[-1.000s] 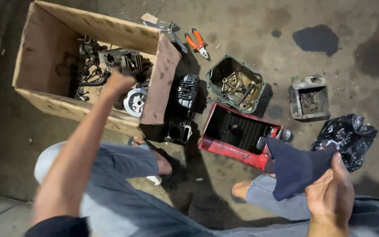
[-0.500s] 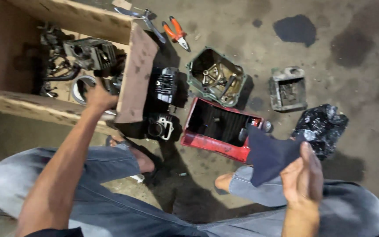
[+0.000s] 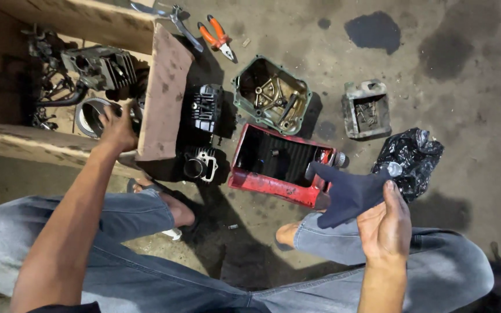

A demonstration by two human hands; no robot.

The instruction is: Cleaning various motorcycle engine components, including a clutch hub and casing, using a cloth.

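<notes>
Since the earlier frame the left hand (image 3: 117, 124) had sunk deeper into the cardboard box (image 3: 166, 98), fingers closed on a metal ring (image 3: 88, 116): rigid, likely heavy, best gripped by its rim. Right of the box, the right hand (image 3: 385, 223) pinched a limp dark cloth (image 3: 349, 191).

Two hands (image 3: 117, 124), one cloth (image 3: 349, 191), one box (image 3: 166, 87)

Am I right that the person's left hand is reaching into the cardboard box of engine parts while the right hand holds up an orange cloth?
Not quite. In the head view the cloth in the right hand is dark blue, not orange. The left hand does reach into the cardboard box.
</notes>
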